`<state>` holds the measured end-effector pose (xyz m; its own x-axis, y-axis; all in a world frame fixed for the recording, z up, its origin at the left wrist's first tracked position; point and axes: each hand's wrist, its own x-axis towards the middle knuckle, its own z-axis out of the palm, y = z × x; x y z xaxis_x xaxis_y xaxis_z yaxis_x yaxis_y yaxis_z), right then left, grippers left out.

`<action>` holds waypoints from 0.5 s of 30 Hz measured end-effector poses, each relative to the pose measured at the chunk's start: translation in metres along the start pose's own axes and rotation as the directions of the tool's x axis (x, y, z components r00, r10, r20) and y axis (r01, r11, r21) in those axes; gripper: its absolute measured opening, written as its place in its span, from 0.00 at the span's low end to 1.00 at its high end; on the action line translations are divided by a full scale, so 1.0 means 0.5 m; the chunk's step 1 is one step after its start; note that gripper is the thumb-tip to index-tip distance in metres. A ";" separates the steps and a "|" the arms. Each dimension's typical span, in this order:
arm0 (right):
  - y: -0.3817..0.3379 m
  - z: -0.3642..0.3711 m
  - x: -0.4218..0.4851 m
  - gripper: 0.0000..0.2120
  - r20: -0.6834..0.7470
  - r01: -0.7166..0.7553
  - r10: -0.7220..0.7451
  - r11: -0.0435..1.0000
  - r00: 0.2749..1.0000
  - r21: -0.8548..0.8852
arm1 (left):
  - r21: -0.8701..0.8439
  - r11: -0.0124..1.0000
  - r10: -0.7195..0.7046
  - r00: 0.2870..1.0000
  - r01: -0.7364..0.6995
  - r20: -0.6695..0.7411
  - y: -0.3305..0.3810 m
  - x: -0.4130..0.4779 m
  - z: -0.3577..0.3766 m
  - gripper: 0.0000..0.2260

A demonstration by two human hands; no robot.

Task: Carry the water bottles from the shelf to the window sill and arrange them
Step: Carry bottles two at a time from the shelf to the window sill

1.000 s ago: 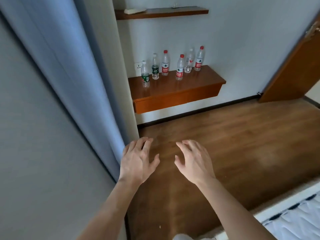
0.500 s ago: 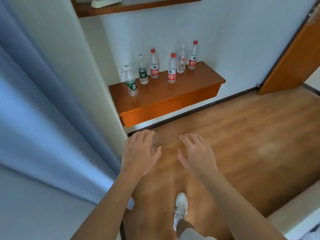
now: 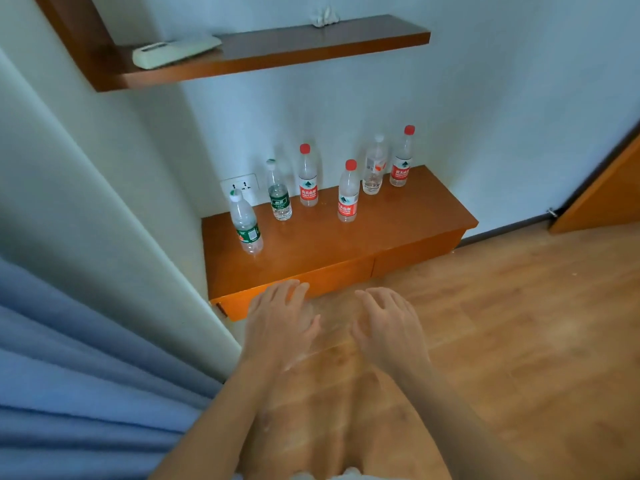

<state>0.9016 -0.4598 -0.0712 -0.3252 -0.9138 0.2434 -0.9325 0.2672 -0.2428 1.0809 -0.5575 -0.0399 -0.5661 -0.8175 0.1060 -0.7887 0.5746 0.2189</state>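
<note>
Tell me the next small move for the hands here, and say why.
Probably reach both hands forward for the two front bottles: the left hand to the green-label bottle, the right hand to the red-label bottle. Both hands are open and empty, short of the shelf, and all six bottles stand there untouched.

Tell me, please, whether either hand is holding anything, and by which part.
Nothing is held: both the left hand and right hand hover open above the brown wooden floor.
</note>
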 end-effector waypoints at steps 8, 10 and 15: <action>0.008 0.077 0.195 0.21 -0.014 0.091 -0.091 0.996 0.996 0.022 | 0.018 0.996 -0.084 0.995 0.085 -0.054 -0.058 0.171 0.032 0.27; 0.005 0.100 0.248 0.23 0.005 0.096 -0.096 0.995 0.995 0.035 | 0.022 0.995 -0.101 0.993 0.102 -0.056 -0.076 0.206 0.036 0.27; -0.025 0.143 0.402 0.24 0.055 0.132 -0.136 0.989 0.989 0.064 | 0.025 0.987 -0.155 0.986 0.157 -0.064 -0.158 0.304 0.037 0.28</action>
<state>0.8591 -0.6687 -0.0862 -0.1861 -0.9572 0.2217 -0.9555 0.1238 -0.2676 1.0526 -0.7264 -0.0589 -0.4203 -0.8976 0.1329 -0.8734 0.4399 0.2089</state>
